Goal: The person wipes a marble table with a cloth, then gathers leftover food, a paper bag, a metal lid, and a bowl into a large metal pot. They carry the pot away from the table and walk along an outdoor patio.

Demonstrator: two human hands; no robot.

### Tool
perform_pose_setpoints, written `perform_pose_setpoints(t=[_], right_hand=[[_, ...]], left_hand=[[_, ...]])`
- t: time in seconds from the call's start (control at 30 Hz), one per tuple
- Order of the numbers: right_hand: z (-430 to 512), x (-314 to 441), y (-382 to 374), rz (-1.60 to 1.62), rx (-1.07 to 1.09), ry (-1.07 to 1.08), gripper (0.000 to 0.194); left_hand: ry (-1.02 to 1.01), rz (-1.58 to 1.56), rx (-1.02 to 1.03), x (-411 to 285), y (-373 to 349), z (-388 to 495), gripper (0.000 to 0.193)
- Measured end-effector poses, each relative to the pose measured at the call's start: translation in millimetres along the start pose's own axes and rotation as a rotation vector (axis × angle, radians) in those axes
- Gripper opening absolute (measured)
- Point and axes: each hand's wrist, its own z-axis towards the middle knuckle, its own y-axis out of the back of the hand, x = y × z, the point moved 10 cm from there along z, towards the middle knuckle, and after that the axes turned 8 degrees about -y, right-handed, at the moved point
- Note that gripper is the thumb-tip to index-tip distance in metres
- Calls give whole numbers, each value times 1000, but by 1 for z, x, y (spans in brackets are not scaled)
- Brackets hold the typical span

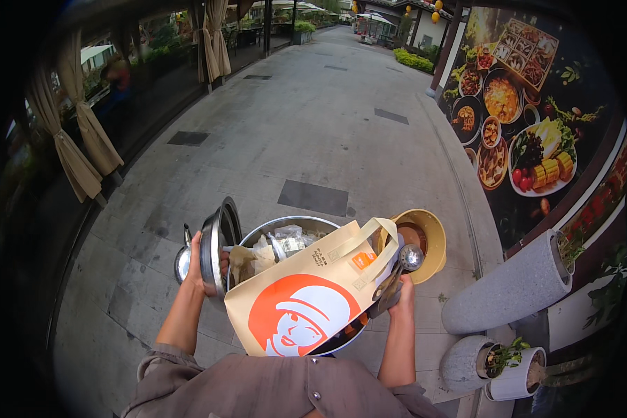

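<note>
A large round metal tub [321,221] is carried before my body. Plastic bags [287,243] fill its far part. Across its top lies a beige carrier bag [240,303] with fabric handles and a printed orange-and-white face; it bears writing. My left hand [196,274] grips a steel lid or pan [211,261] at the tub's left side, fingers over its edge. A shiny rounded metal vessel [182,264] shows beyond that hand. My right hand [405,297] is closed at the right rim, by a slotted steel ladle [411,257] and dark utensils [386,295]. A yellow pot [436,245] sits just beyond; what supports it is hidden.
A paved walkway [313,130] stretches ahead. On the right stand a tall grey planter [507,292], a round planter [462,360] and a white pot [512,384], beneath a food poster [501,125]. Tied curtains [83,136] line the left side.
</note>
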Motion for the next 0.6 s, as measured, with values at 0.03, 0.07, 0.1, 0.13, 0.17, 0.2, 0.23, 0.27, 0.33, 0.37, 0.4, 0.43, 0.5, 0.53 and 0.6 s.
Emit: perform_pose_setpoints(t=[0.03, 0.07, 0.1, 0.13, 0.17, 0.2, 0.23, 0.27, 0.33, 0.37, 0.4, 0.43, 0.5, 0.53, 0.6], right_hand=[[19, 15, -4, 32, -32, 5, 25], [41, 34, -14, 1, -34, 36, 25], [64, 47, -25, 28, -14, 38, 26], [86, 58, -32, 46, -38, 42, 26], [113, 72, -50, 66, 30, 50, 27], [132, 88, -47, 28, -45, 68, 28], [157, 103, -55, -8, -35, 65, 30], [182, 115, -59, -32, -88, 54, 31], [239, 133, -94, -29, -46, 65, 31], [266, 138, -116, -10, 3, 81, 31], [289, 138, -133, -22, 29, 70, 30], [308, 136, -138, -13, -28, 62, 30], [359, 155, -155, -13, -45, 44, 29], [388, 167, -165, -21, -20, 38, 29], [445, 193, -180, -26, 17, 34, 28]], left_hand=[[4, 24, -9, -1, -19, 25, 67], [12, 39, 42, -7, -42, 54, 66], [33, 32, 118, -12, -65, 82, 66], [52, 6, 183, -15, -85, 108, 66], [81, -41, 274, -19, -107, 136, 65], [73, -26, 313, -18, -119, 156, 65], [57, 10, 212, -15, -118, 185, 65], [45, 46, 122, -14, -121, 214, 65], [37, 71, 122, -29, -143, 279, 67], [120, 3, 259, -35, -164, 299, 68], [99, 23, 212, -47, -166, 323, 69], [83, 32, 167, -55, -164, 339, 69], [57, 8, 58, -64, -177, 383, 68], [35, 0, 7, -70, -188, 408, 68], [61, -39, 69, -71, -226, 455, 67]])
